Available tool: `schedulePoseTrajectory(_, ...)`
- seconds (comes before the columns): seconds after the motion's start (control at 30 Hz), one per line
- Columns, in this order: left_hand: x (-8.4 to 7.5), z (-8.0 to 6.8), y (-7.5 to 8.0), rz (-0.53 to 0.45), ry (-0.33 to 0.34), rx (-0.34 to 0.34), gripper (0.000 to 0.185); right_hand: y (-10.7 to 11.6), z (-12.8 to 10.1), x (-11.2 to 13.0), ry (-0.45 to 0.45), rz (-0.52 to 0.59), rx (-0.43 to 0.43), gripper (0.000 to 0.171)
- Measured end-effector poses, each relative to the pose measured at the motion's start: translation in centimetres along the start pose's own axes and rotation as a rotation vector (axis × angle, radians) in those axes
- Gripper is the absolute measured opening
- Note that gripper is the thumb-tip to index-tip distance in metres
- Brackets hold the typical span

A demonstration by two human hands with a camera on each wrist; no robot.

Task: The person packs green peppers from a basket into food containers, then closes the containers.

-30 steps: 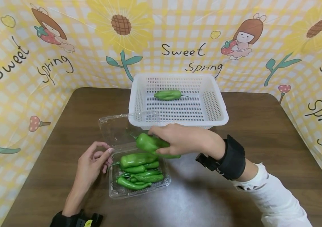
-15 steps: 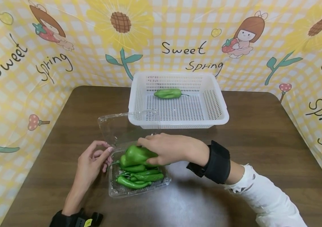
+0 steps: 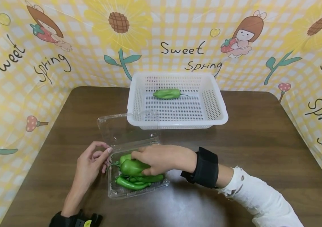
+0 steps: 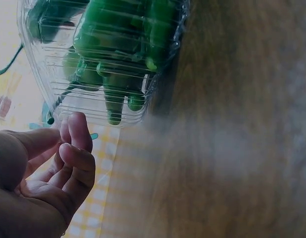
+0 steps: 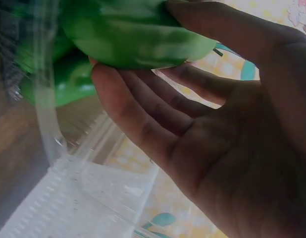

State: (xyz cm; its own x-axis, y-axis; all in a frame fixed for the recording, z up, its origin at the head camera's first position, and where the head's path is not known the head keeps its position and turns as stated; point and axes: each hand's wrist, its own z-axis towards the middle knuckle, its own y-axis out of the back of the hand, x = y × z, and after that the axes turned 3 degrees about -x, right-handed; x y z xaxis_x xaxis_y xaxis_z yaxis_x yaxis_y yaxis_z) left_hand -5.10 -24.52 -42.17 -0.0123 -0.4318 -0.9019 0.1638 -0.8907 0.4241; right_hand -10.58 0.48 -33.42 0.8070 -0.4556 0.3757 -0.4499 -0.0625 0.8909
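My right hand grips a fat green pepper from above, low inside a clear plastic clamshell box that holds several slimmer green peppers. In the right wrist view the thumb and fingers of the right hand curl round the pepper. My left hand rests on the table at the box's left edge with its fingers loosely curled and nothing in them. The left wrist view shows the left hand a little apart from the box. The box's lid stands open behind it.
A white slotted basket stands behind the box at the table's middle back, with one green pepper lying in its far part. The brown table is walled by a yellow patterned backdrop on three sides.
My right hand has carried the fat pepper from near the basket's front edge down and toward me into the clear box. The left hand has stayed in place.
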Motion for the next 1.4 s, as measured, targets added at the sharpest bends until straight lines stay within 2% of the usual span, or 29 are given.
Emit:
schedulePoseTrajectory(0.3, 0.0, 0.0, 0.0, -0.008, -0.025, 0.006, 0.019, -0.9, 0.2, 0.0, -0.012, -0.028, 0.0, 0.046)
schedulePoseTrajectory(0.67, -0.1, 0.2, 0.1, -0.01, -0.025, 0.012, 0.02, -1.4, 0.0, 0.0, 0.005, 0.085, -0.002, 0.039)
schedulePoseTrajectory(1.0, -0.1, 0.2, -0.1, -0.019, -0.014, 0.007, 0.02, -1.7, 0.0, 0.1, 0.009, 0.022, 0.003, 0.039)
schedulePoseTrajectory(1.4, 0.0, 0.2, -0.1, -0.032, -0.008, -0.001, 0.019, -1.7, 0.1, -0.2, -0.013, 0.015, -0.041, 0.038)
